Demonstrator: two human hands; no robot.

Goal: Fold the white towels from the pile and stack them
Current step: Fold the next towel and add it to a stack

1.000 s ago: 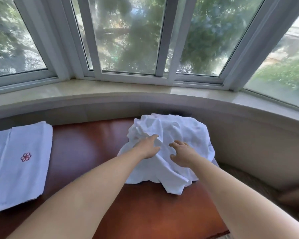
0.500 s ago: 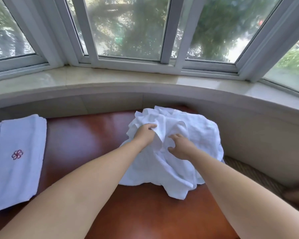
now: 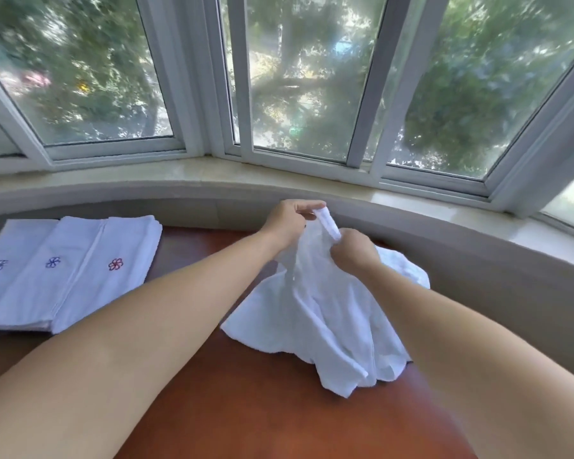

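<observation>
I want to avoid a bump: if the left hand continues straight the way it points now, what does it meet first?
The left hand, pinching the towel corner, points away from the person, toward the wall under the sill. Probably it meets that wall first, though depth is unclear.

**No readable text**

No words, numbers, labels or brand names can be read anywhere. The only marks are small stitched flower emblems on the folded towels [image 3: 70,270] at the left of the desk [image 3: 246,409]: two blue flowers and one red flower, none with lettering.
</observation>
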